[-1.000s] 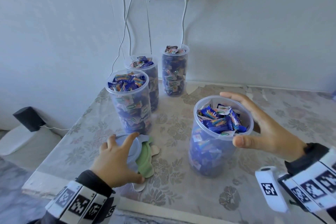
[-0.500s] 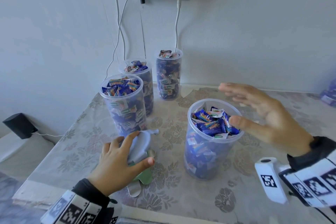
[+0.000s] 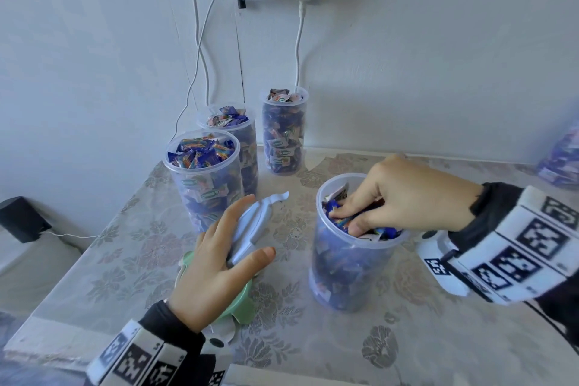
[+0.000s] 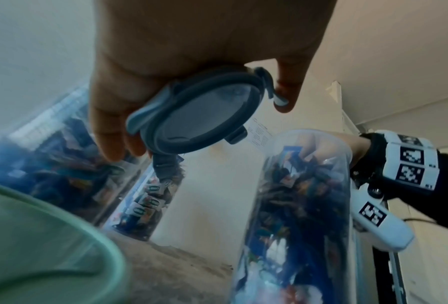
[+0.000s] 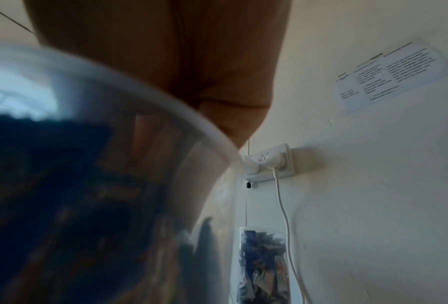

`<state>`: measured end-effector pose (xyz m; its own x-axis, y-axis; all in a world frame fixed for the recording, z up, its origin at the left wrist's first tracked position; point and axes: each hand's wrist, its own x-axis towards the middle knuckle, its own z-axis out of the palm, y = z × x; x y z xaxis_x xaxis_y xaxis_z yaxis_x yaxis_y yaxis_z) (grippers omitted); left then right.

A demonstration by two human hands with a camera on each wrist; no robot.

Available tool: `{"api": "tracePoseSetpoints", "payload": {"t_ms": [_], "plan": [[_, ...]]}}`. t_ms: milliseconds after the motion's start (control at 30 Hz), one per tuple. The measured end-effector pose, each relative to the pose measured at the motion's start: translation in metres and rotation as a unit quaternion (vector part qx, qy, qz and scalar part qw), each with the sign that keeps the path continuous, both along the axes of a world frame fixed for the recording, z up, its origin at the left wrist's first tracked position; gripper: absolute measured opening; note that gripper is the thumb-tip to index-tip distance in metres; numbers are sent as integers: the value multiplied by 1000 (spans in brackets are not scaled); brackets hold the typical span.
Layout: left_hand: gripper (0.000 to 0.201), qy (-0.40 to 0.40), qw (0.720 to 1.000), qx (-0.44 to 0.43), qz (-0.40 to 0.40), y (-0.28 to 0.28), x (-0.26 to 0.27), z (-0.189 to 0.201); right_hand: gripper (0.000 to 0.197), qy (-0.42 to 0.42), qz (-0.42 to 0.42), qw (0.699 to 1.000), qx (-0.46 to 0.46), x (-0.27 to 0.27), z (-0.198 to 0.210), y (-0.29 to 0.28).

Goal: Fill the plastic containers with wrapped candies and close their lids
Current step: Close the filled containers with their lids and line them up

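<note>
Four containers, all full, no lids on yet. Near container (image 3: 351,254) mid-table: right hand (image 3: 404,197) pressed candies (image 3: 341,222) down, fingers straight. Blue lid (image 3: 250,229) lifted, tilted, pinched in left hand (image 3: 213,266). Green lid (image 3: 241,307) beneath.

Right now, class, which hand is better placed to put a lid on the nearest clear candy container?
Left hand: it already grips the blue-grey round lid. The right hand is busy pressing candies inside that container.

Both forearms wear black long sleeves (image 3: 498,207). Each wrist carries a white band (image 3: 532,247) printed with square black fiducial markers. A white camera housing (image 3: 438,263), also marker-printed, hangs beneath the right wrist.
</note>
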<state>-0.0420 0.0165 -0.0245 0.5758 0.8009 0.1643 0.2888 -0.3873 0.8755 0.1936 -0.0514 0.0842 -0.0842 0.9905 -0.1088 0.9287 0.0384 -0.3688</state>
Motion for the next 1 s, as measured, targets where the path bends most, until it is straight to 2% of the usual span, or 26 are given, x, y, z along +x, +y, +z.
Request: {"api": "tracePoseSetpoints", "payload": {"t_ms": [67,233,367,433,500,633,733,867,900,1000], "plan": [[66,-62,997,-49,-16,-3,4,5,25,-3,4,1000,-2,-4,-3,3],[68,-139,981,-119,-60,-8,14,19,29,20,2,1000,21,-1,3,-3],[55,-184,953,-232,-68,-2,14,19,27,75,-14,993,92,6,9,-10],[65,-217,927,-297,-69,1,15,18,29,56,12,991,118,7,10,-11],[79,-249,908,-330,-69,2,17,19,36,36,34,994,97,8,9,-9],[76,-278,897,-337,-75,3,22,26,43,50,40,994,92,11,10,-9],[78,-278,903,-320,-74,6,24,29,50,15,38,997,68,10,7,-9],[94,-258,920,-284,-78,8,27,32,50,-10,48,999,6,9,-1,-7],[90,-250,924,-276,-82,9,28,32,49,-13,50,999,-2,9,-1,-6],[49,-231,939,-236,-100,7,31,37,48,-18,57,998,-13,8,0,-3]]}}
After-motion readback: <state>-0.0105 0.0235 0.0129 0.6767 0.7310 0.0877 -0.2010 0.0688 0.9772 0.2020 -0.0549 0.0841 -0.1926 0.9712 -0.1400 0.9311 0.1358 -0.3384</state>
